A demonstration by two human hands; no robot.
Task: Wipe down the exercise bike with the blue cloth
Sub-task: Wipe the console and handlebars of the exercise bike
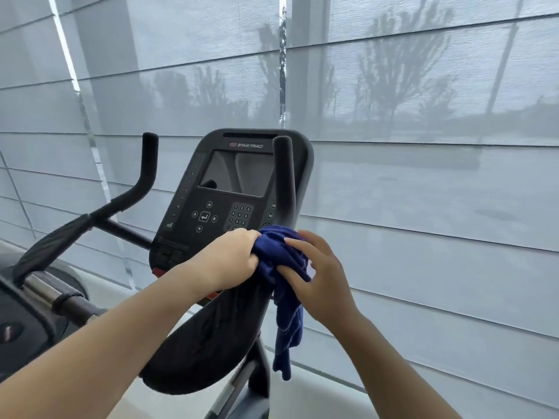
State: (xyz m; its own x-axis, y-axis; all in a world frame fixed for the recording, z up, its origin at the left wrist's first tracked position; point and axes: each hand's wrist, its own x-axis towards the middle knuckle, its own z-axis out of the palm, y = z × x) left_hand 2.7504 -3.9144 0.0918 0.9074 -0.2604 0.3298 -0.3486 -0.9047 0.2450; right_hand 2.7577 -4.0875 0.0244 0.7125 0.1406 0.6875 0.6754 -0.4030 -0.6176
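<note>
- Both hands are on the blue cloth [279, 258], which is bunched up against the base of the right handlebar post [286, 182] of the exercise bike [211, 337], right next to the lower right corner of the console [233, 189].
- The left hand [233, 258] has its fingers curled tight around a wad of the cloth. The right hand [320, 276] is looser, fingers half spread, thumb and fingertips pressing the cloth from the right side.
- A long tail of cloth hangs straight down below the hands, on the right side of the bike's frame.
- The key relation, I'd say: the post runs up and away from the grip, so wiping it means sliding the cloth upward along it. The right hand looks better placed for that.
- Readable stuff: "STAR TRAC" above the screen, a number keypad, and "36" and "40" on buttons at the right edge. Small print lower down is too blurry.
- The left handlebar [145, 176] is well apart, untouched.
</note>
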